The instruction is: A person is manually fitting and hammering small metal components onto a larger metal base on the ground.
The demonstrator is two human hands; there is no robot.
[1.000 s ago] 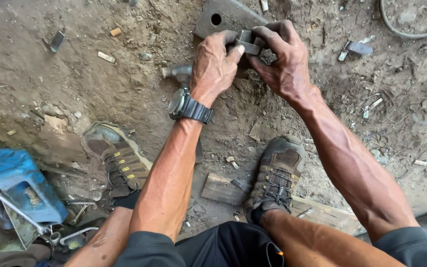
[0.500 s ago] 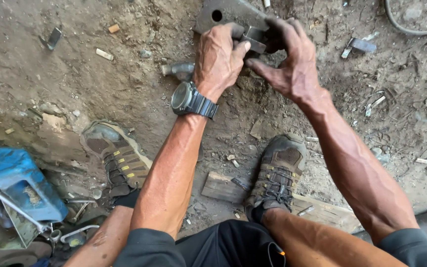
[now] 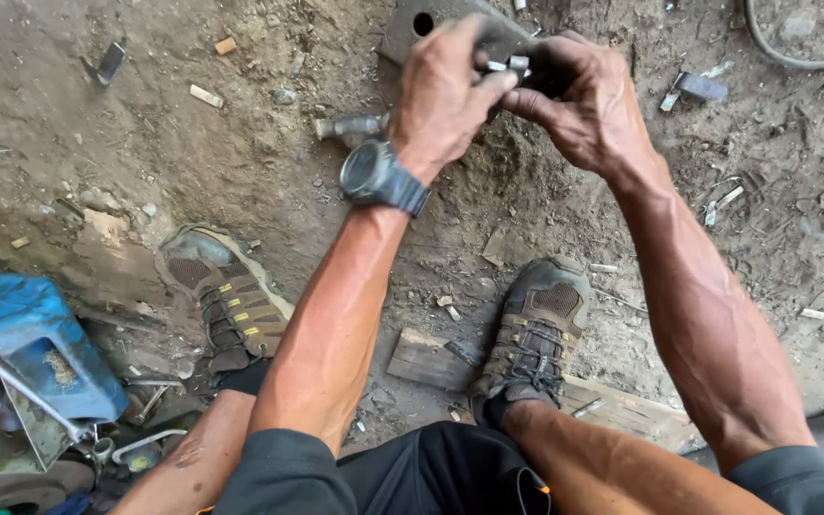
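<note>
Crouching over bare dirt ground (image 3: 193,124) littered with scraps, we see no walls, only soil, pebbles and debris. A blue container (image 3: 30,334) sits at lower left beside metal junk, and a wooden board (image 3: 431,358) lies under our right shoe (image 3: 531,334). A grey metal plate (image 3: 412,24) with a round hole rests at the top. Above it our left hand (image 3: 445,100) and right hand (image 3: 584,105) meet, fingers pinched shut on a small metal part (image 3: 507,67) held between them.
</note>
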